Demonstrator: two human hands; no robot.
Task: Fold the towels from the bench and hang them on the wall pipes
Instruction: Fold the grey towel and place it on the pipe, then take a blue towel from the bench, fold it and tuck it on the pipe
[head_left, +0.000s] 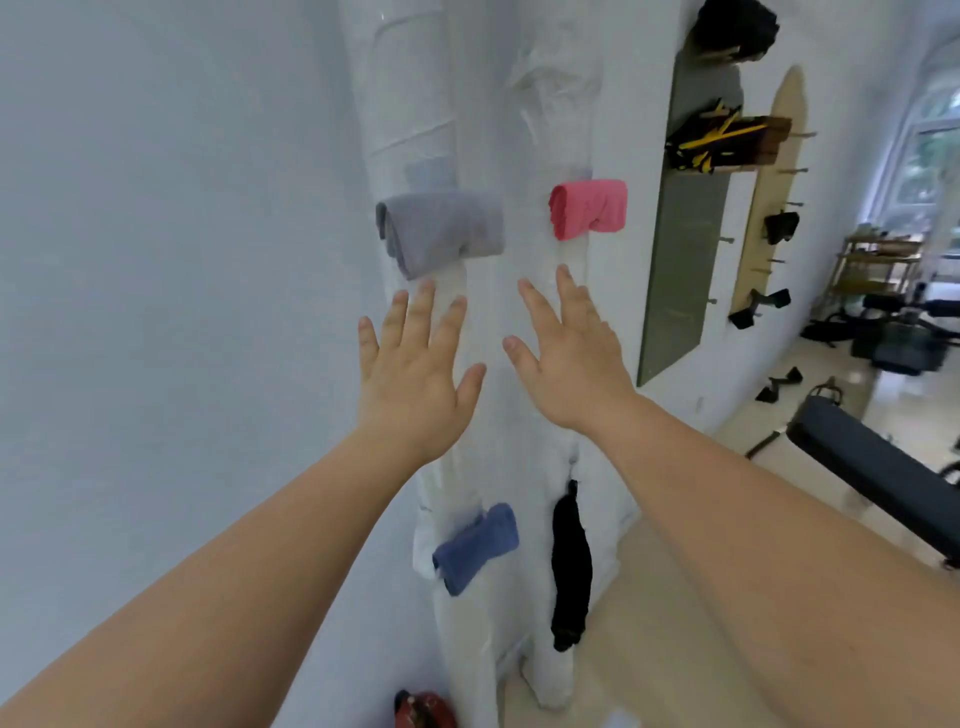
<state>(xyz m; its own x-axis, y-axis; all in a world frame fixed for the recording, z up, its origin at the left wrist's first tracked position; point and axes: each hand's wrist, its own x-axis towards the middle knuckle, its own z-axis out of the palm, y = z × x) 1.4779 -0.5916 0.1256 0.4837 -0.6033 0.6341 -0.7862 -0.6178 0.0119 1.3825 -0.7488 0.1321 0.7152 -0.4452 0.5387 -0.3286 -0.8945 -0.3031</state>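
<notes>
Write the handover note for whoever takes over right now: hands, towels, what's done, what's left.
Hands: left hand and right hand both open, empty, raised just below the upper towels.
Hung: grey towel and blue towel on the left pipe, pink towel on the right pipe; a black cloth hangs long below it.
To do: bench only partly in view; check it for more towels.

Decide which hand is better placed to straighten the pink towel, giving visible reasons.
Right. The right hand is open just below the pink towel; the left hand is under the grey towel.
</notes>
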